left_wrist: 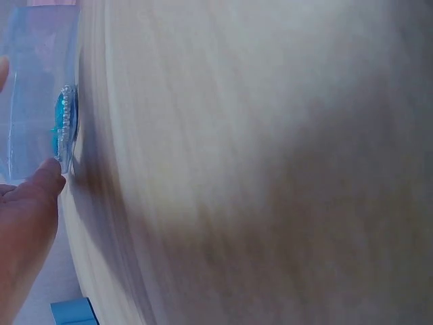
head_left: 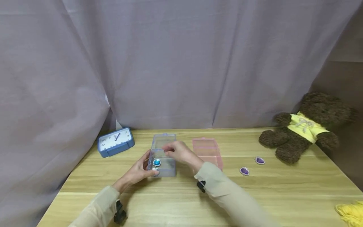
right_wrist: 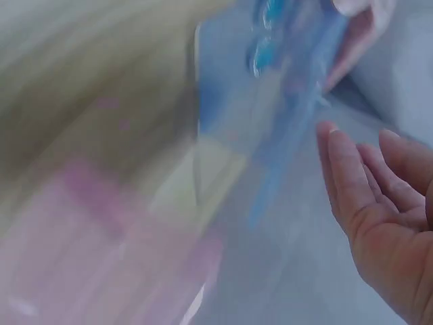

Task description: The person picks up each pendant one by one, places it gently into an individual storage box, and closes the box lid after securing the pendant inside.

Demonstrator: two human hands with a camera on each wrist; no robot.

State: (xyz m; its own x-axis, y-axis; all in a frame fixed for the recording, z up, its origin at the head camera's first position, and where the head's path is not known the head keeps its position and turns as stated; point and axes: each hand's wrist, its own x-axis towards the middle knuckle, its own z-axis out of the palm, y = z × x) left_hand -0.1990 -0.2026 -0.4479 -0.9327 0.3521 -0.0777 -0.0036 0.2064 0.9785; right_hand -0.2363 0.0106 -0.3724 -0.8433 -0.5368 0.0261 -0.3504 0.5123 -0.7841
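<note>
A clear blue plastic box (head_left: pixel 168 172) stands on the table with its lid (head_left: pixel 164 141) open toward the back. My left hand (head_left: pixel 138 170) grips its left side, thumb at the front. Inside lie two blue gems with silvery rims: one gem (head_left: pixel 157 162) in plain sight, the other gem (head_left: pixel 155 171) partly behind the thumb. In the left wrist view a gem (left_wrist: pixel 64 122) shows through the box wall near the thumb tip. Over the right part of the box hovers my right hand (head_left: pixel 181 153). The right wrist view shows this hand (right_wrist: pixel 385 217) with loosely bent fingers and nothing between them.
To the right an open pink plastic box (head_left: pixel 207 151) lies close by. Two purple gems, a nearer gem (head_left: pixel 244 171) and a farther gem (head_left: pixel 259 160), rest beyond it. A blue clock (head_left: pixel 115 142), a brown teddy bear (head_left: pixel 297 135) and yellow yarn (head_left: pixel 351 214) surround these.
</note>
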